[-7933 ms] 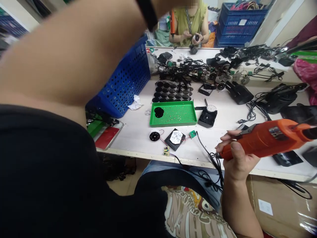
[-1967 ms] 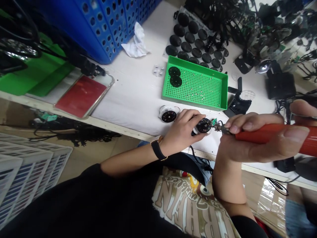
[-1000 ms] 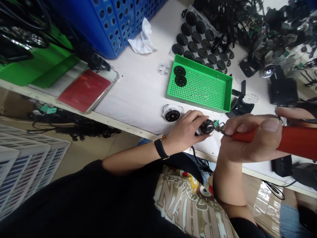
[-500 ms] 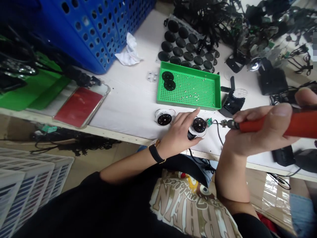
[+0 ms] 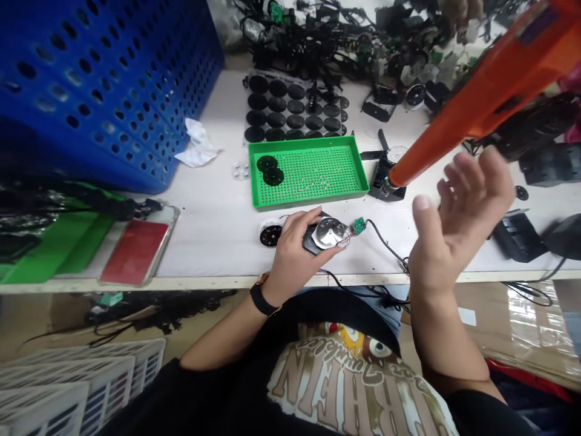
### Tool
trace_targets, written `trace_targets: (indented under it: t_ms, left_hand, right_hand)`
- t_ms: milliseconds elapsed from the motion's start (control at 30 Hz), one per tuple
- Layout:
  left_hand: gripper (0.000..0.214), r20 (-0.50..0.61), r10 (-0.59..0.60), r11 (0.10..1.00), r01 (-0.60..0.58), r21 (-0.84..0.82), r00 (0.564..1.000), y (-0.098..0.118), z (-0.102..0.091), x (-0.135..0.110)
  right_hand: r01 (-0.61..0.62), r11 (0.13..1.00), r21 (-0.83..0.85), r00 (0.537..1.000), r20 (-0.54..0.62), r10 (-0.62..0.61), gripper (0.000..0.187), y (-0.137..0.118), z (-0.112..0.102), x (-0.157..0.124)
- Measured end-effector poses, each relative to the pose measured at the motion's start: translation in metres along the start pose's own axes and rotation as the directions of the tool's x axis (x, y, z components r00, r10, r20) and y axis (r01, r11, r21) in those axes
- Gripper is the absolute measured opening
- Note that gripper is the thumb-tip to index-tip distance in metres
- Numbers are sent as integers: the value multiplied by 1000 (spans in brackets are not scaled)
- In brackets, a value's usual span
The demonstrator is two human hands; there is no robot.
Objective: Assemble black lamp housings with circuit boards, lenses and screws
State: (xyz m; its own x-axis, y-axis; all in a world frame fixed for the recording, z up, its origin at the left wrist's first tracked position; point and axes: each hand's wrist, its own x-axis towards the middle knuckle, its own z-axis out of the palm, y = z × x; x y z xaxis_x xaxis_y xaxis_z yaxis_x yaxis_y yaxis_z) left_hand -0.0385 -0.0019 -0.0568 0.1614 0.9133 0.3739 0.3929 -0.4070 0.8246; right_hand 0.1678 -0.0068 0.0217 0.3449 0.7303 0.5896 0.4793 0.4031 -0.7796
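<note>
My left hand (image 5: 296, 245) is closed around a small device (image 5: 328, 232), a silver-and-black disc on a dark base. Thin wires run from it to a green circuit board (image 5: 359, 226) with a black cable (image 5: 385, 243). Beside my left fingers lies a second round white-and-black part (image 5: 271, 234). My right hand (image 5: 463, 212) is raised over the bench, fingers apart and slightly curled, nothing in it. Just above it, apart from the fingers, slants an orange electric screwdriver (image 5: 454, 130), its tip over a black housing (image 5: 385, 181).
A green tray (image 5: 308, 203) holds two black discs and scattered small screws. Behind it lies a sheet of black round pads (image 5: 295, 108). A blue crate (image 5: 136, 91) stands left, near crumpled tissue (image 5: 198, 144) and a red-backed phone-like object (image 5: 136, 251). Tangled cables (image 5: 299, 45) fill the back.
My right hand has let go of the orange screwdriver, which now slants away from it. My left hand has tilted the device. The whole view has shifted.
</note>
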Motion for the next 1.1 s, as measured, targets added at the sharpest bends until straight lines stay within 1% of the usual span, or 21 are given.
trace_targets:
  t_ms: [33, 67, 100, 133, 167, 233, 267, 300, 367, 433, 567, 667, 800, 867, 900, 967, 1033, 1067, 1100]
  left_hand:
    - [73, -4, -26, 999, 26, -29, 1000, 3, -2, 0]
    - [74, -3, -62, 995, 61, -76, 998, 6, -3, 1]
    - [74, 11, -108, 983, 108, -146, 994, 9, -5, 1]
    - [74, 40, -161, 957, 166, -239, 986, 12, -7, 2]
    - [73, 88, -214, 910, 231, -343, 973, 15, -8, 3]
    - [67, 218, -293, 768, 365, -527, 931, 19, -11, 5]
    - [64, 284, -312, 690, 422, -588, 906, 21, -11, 6]
    - [63, 340, -326, 619, 471, -628, 882, 22, -12, 7]
    - [66, 421, -349, 509, 546, -665, 838, 24, -12, 9]
    - [70, 468, -367, 434, 593, -678, 804, 26, -10, 10]
    - [68, 536, -367, 324, 645, -692, 760, 31, -6, 11]
    - [63, 595, -347, 278, 685, -673, 725, 37, -1, 13]
    - [58, 650, -336, 299, 731, -613, 682, 49, 5, 17]
    - [56, 674, -313, 349, 741, -573, 669, 56, 6, 21]
    - [57, 691, -284, 387, 738, -552, 665, 58, 7, 25]
    - [62, 727, -208, 498, 711, -497, 654, 62, 11, 37]
    - [61, 738, -156, 656, 628, -419, 656, 64, 20, 53]
    - [57, 724, -149, 746, 557, -365, 673, 66, 27, 63]
    - [51, 695, -145, 834, 465, -298, 704, 67, 36, 73]
  right_hand:
    - [-26, 1000, 4, 999, 33, 25, 55, 1, -5, -8]
    - [-57, 998, 16, 994, 96, 56, 52, 3, -9, -15]
    - [-99, 995, 26, 979, 181, 92, 48, 6, -12, -22]
    - [-149, 988, 33, 953, 273, 135, 43, 10, -15, -28]
    - [-203, 978, 41, 919, 353, 175, 38, 14, -17, -33]
    - [-290, 954, 71, 851, 476, 223, 31, 19, -18, -41]
    - [-311, 945, 96, 831, 511, 222, 29, 19, -18, -44]
    - [-315, 941, 121, 824, 527, 208, 29, 19, -16, -46]
    - [-272, 949, 160, 843, 516, 155, 29, 17, -13, -49]
    - [-200, 963, 181, 878, 469, 95, 29, 14, -10, -49]
    - [-49, 986, 160, 931, 364, -13, 24, 14, -10, -46]
    - [65, 993, 103, 948, 303, -93, 20, 14, -14, -44]
    - [152, 986, 61, 957, 240, -163, 17, 16, -22, -45]
    - [208, 977, 50, 954, 209, -214, 21, 18, -30, -48]
    - [225, 973, 49, 955, 186, -231, 24, 20, -35, -50]
    - [210, 974, 83, 971, 101, -218, 26, 25, -47, -52]
    - [120, 976, 184, 992, -64, -110, 20, 31, -61, -52]
    - [66, 965, 254, 987, -161, -25, 15, 34, -68, -52]
    - [14, 944, 330, 966, -248, 72, 13, 36, -75, -52]
